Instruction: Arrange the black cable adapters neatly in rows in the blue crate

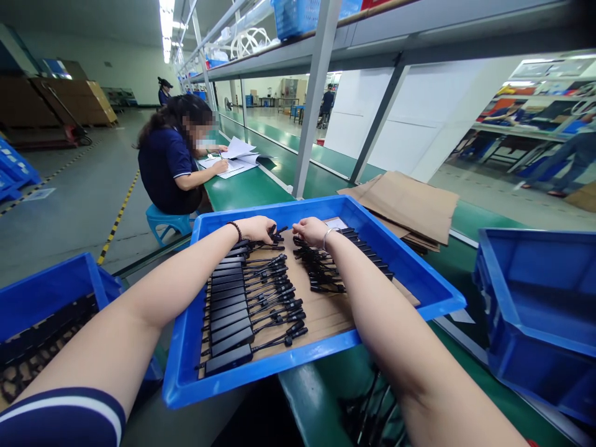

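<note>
Both hands reach to the far end of a blue tray (pixel 410 273) that sits on the green counter (pixel 242 186). The left hand (pixel 257 228) has its fingers curled around a small black connector (pixel 277 236), pinching it just above the cardboard sheet (pixel 321 313) that lines the tray. The right hand (pixel 311 231) is also curled, with the fingertips down on the top of the right row of cables (pixel 321 270); I cannot tell if it really grips one or only touches. The two hands are near each other but apart.

On the left side of the sheet lies a neat row of black adapters (pixel 228 310), side by side, each with a short cable and plug pointing to the right. The right row is shorter and less tidy.

An empty-looking blue bin (pixel 535 310) stands to the right on the counter, well apart from the tray. Another blue bin (pixel 41 298) with dark parts is at the left. Flat cardboard pieces (pixel 410 202) lie behind the tray. Further along the counter a person in a dark shirt (pixel 167 167) sits on a blue stool (pixel 165 220) and writes on papers (pixel 235 158).
</note>
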`<state>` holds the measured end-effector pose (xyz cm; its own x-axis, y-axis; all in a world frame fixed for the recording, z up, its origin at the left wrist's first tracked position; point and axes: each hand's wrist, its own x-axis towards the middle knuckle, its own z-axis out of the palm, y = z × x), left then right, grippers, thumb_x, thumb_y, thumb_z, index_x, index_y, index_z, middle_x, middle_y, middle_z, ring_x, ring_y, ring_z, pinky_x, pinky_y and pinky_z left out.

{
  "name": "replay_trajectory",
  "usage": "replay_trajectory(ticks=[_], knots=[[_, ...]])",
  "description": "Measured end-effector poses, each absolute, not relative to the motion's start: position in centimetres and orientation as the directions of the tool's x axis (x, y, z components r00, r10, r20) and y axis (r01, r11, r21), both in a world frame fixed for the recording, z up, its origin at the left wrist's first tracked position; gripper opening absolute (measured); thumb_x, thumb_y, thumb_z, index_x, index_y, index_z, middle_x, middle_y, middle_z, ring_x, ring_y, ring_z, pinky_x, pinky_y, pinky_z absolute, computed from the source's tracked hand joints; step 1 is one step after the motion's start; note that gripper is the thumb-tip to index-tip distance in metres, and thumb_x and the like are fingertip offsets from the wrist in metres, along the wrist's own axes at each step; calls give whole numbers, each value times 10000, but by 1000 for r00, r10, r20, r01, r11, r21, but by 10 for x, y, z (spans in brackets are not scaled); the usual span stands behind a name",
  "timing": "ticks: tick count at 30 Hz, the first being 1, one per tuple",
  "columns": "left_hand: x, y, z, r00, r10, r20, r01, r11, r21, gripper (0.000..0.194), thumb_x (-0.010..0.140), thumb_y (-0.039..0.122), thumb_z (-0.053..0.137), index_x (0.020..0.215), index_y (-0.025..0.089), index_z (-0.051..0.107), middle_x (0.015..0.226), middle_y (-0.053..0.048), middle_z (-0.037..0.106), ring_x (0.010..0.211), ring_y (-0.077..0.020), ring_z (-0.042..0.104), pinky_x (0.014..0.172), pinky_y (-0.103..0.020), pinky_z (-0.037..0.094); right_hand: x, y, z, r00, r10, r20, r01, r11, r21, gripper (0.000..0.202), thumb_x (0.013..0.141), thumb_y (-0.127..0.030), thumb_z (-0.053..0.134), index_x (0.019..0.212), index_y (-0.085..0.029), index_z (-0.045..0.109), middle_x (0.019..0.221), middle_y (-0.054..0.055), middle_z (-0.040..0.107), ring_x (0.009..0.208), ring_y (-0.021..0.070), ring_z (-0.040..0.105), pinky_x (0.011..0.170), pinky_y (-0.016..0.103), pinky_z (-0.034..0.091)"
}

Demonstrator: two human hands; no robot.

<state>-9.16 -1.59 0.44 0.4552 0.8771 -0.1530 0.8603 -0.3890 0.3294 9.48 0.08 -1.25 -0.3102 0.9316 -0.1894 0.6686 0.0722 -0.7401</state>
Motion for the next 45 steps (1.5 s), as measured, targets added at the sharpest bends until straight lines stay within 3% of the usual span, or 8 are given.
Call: replay_trajectory(ticks=[5,9,13,17,25,34,45], knots=[[-96,-13,-1,431,881,-194,800,-273,534,275,587,255,658,831,162,570,572,49,509,492,-81,438,465,-196,319,87,-2,-19,-332,901,-278,466,-100,-879,159,834,-141,433,714,-106,532,473,-46,416,342,31,292,376,195,226],[-99,-13,-3,408,883,-232,674,-120,729,231,584,177,662,776,145,536,715,-2,607,586,-103,536,524,-206,416,83,-2,-24,-341,896,-285,431,-121,-894,117,752,-34,437,741,-109,527,501,-31,479,352,41,329,373,197,238],[-96,-15,-6,404,863,-304,517,59,854,273,601,94,648,771,155,442,797,-37,623,725,-151,607,605,-259,498,81,-2,-31,-348,906,-242,381,-100,-919,275,674,0,474,909,-141,493,531,-41,547,357,55,341,372,191,240],[-94,-15,-13,401,838,-372,492,146,858,248,663,77,612,811,153,428,700,-26,605,653,-153,621,602,-307,528,77,-5,-35,-366,905,-218,360,-78,-930,196,664,-15,495,814,-142,503,509,-52,527,354,46,315,373,189,231],[-85,-19,-15,303,909,-286,370,164,915,243,604,16,643,754,121,483,620,21,567,537,-99,594,615,-272,536,66,-9,-36,-340,918,-205,376,-67,-924,113,664,-43,458,640,-151,438,411,-78,346,335,42,282,370,194,207],[-82,-18,-19,238,930,-280,325,195,925,165,604,4,614,686,109,517,554,24,558,470,-99,575,533,-238,514,65,-10,-34,-322,934,-154,373,-24,-928,83,657,-84,473,713,-146,478,498,-67,414,361,32,308,384,184,236],[-83,-18,-17,259,907,-333,298,253,920,147,610,26,645,671,94,530,558,1,568,479,-94,579,509,-194,479,68,-1,-42,-326,943,-72,477,98,-874,31,643,-137,532,644,-140,501,479,-56,443,399,41,340,408,180,255]])
